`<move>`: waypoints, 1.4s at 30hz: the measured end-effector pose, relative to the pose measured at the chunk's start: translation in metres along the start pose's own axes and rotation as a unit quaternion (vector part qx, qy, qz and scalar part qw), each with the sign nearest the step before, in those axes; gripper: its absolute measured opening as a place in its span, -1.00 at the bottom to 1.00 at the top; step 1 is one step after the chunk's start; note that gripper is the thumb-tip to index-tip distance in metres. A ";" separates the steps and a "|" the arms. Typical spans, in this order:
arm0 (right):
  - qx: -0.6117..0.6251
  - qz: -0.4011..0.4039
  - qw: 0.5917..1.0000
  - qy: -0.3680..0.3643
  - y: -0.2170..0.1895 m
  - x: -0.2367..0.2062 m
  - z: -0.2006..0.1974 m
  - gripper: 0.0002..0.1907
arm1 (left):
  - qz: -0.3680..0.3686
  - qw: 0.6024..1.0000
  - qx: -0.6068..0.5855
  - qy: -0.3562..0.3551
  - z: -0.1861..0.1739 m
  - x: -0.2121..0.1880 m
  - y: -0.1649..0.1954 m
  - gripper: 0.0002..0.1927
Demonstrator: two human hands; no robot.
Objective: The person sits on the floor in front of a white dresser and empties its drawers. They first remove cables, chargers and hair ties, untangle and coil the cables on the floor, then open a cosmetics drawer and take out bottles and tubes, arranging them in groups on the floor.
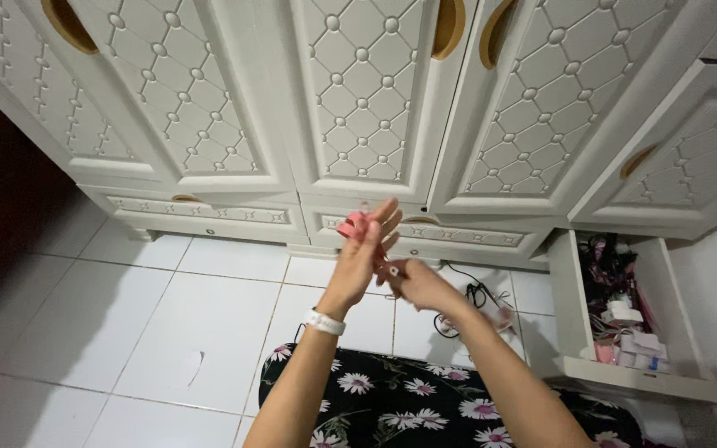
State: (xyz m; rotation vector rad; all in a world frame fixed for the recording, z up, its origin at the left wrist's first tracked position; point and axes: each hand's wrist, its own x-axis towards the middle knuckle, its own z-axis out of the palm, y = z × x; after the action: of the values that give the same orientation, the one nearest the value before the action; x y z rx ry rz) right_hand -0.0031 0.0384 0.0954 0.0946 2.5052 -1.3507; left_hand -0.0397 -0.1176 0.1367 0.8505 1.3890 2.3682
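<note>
Left hand (368,241): I see its fingers half spread, pinching a small pink thing (350,227) held up before the wardrobe (358,99)
Right hand (412,282): fingers curled; contents I cannot tell
Risk: loose pinch, I judge it could drop onto the floor tiles (209,315)

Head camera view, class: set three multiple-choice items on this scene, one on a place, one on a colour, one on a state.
1. Where does the tangled black cable lie?
A. in the drawer
B. on the white tiled floor
C. on a shelf

2. What colour is the small soft thing in the left hand?
A. pink
B. green
C. blue

3. How is the white bottom drawer at right?
A. shut
B. removed
C. pulled open

Answers:
1 B, it rests on tiles before the white wardrobe.
2 A, pink shows between the fingers.
3 C, its cluttered inside shows.
</note>
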 end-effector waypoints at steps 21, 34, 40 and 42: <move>0.125 -0.198 0.958 0.166 -0.011 -0.019 -0.078 -0.83 | 0.166 0.841 0.498 -0.132 -0.064 -0.037 -0.052 -0.53; -0.164 -0.268 0.904 0.289 -0.023 -0.019 0.010 -0.43 | -0.165 0.921 -0.207 0.285 0.007 -0.014 -0.074 -0.78; 0.144 -0.111 0.983 0.030 0.029 -0.008 -0.006 -0.71 | -0.072 0.895 -0.357 0.258 -0.038 0.000 -0.049 -0.59; 0.217 -0.123 0.968 -0.031 0.042 -0.007 -0.004 -0.70 | -0.063 0.887 -0.404 0.213 -0.043 0.001 -0.041 -0.58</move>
State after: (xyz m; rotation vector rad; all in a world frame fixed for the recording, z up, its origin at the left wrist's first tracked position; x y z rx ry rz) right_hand 0.0106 0.0657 0.0656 -0.1713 2.1818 -1.9535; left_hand -0.0695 -0.1270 0.0863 0.0069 0.4001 2.7382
